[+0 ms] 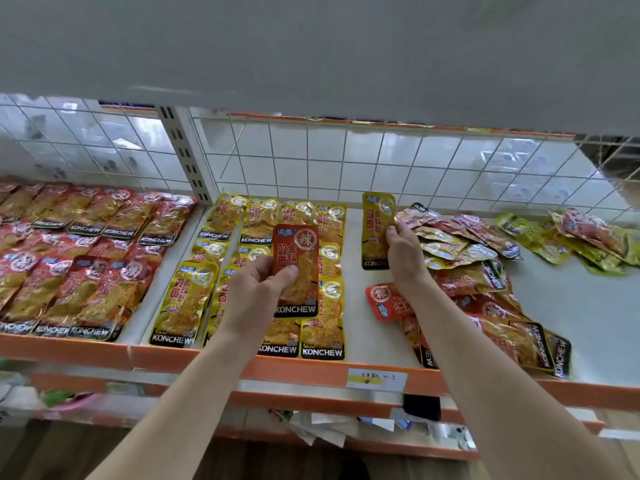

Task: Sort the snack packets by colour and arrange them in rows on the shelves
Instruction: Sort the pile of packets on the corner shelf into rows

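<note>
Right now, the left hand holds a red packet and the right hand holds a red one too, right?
Not quite. In the head view, the left hand does hold a red packet, but the right hand holds a yellow packet.

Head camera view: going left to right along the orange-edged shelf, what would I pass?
Rows of red foil snack packets, rows of yellow foil snack packets, single yellow packet gripped by the right hand, loose heap of mixed packets, olive-green packets.

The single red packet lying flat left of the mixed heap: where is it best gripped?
Pinch the red packet by its free left edge, coming from the bare shelf side; it lies flat, and its right end seems tucked into the heap.
</note>
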